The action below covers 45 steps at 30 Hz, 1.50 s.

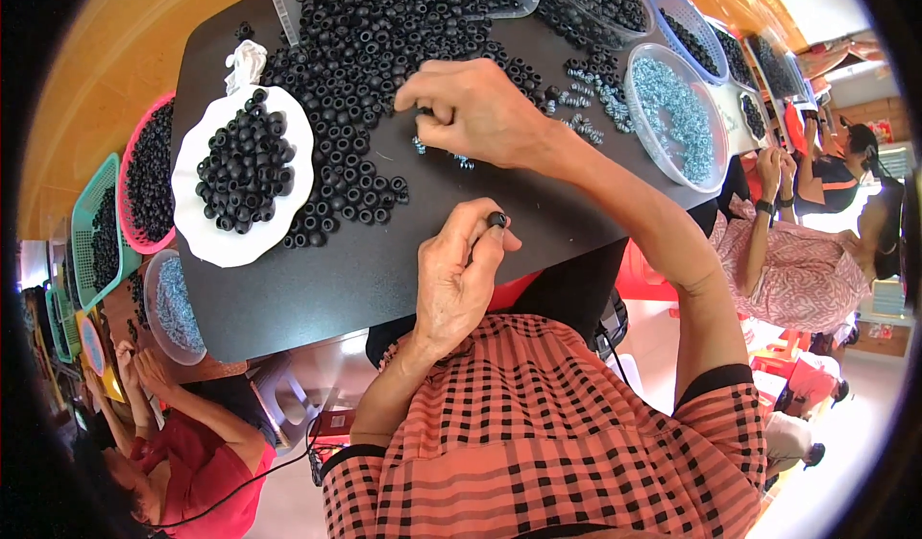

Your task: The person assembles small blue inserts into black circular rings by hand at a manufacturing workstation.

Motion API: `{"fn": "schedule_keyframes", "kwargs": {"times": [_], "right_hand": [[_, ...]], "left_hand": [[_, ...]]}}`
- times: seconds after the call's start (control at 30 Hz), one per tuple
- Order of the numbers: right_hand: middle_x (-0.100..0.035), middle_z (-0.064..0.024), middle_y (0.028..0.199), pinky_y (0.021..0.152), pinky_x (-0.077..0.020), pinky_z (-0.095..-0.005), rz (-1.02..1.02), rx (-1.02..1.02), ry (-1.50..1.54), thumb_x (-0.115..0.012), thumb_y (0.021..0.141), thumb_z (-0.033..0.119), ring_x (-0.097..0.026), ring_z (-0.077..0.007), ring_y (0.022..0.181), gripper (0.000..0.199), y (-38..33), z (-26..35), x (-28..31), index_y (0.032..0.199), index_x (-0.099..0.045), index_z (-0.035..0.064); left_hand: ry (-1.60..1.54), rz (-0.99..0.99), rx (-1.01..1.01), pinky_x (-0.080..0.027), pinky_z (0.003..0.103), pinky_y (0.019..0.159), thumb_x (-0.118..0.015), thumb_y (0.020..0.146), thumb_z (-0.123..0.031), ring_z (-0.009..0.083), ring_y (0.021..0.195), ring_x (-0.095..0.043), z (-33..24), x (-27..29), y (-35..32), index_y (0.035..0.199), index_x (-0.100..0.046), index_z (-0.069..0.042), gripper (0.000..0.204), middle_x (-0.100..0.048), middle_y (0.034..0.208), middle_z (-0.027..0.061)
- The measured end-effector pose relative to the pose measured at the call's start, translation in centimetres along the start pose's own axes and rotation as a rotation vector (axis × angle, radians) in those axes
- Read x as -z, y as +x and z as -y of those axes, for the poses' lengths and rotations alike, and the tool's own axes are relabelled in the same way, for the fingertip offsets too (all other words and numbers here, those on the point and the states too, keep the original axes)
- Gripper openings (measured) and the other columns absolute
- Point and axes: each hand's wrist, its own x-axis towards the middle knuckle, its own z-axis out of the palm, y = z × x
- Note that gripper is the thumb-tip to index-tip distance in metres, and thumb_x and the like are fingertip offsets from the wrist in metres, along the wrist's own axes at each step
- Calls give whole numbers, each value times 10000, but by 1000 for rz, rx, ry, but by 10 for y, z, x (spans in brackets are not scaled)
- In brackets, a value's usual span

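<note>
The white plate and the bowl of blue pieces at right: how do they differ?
The white plate has a wavy rim; the bowl has a smooth round one. The plate is opaque; the bowl looks see-through. The plate carries heaped black beads; the bowl holds light blue pieces. Both stand on the dark table.

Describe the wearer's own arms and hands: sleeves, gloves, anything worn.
Left hand and right hand are bare; no gloves, rings or watch show. Forearms are uncovered too. The short sleeves, left and right, are coral-orange with black checks and darker stripes, ending in plain black cuff bands. No cable shows on either arm.
</note>
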Motion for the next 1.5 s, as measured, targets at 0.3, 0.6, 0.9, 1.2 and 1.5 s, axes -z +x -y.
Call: {"fn": "schedule_keyframes", "kwargs": {"times": [0.3,0.6,0.9,1.2,1.5], "right_hand": [[-615,-51,964,710,-483,-218,-147,-602,1023,-569,794,-93,-579,-72,807,182,-89,36,24,939,-650,-17],[-635,-70,985,769,-500,-250,-203,-592,1185,-604,821,-105,-597,-111,897,179,-124,46,18,970,-652,-19],[-653,-75,967,720,-514,-258,-308,-343,943,-644,811,-54,-623,-131,838,176,-129,43,10,970,-676,16],[-645,-58,937,680,-508,-256,-290,-320,829,-700,752,-25,-624,-129,774,197,-121,45,14,944,-669,12],[-627,-59,921,658,-490,-231,-344,-379,994,-656,782,-73,-598,-82,757,151,-123,45,7,922,-640,-21]], "left_hand": [[-76,-27,-6,-459,223,774,-492,947,-42,80,812,-591,4,-4,0,1104,-547,34,183,-650,871,63],[124,-50,-26,-438,205,719,-463,944,-44,74,783,-592,-3,-14,2,1100,-559,30,198,-661,827,55],[186,-73,-90,-414,188,667,-479,939,-61,49,722,-541,8,-14,1,1108,-557,34,209,-667,806,56],[266,-126,-59,-367,185,646,-483,934,-68,37,706,-442,1,-16,0,1082,-583,23,201,-559,780,-30],[195,-134,-78,-337,185,569,-496,935,-85,24,640,-403,2,-18,2,1078,-580,13,193,-565,741,-24]]}}
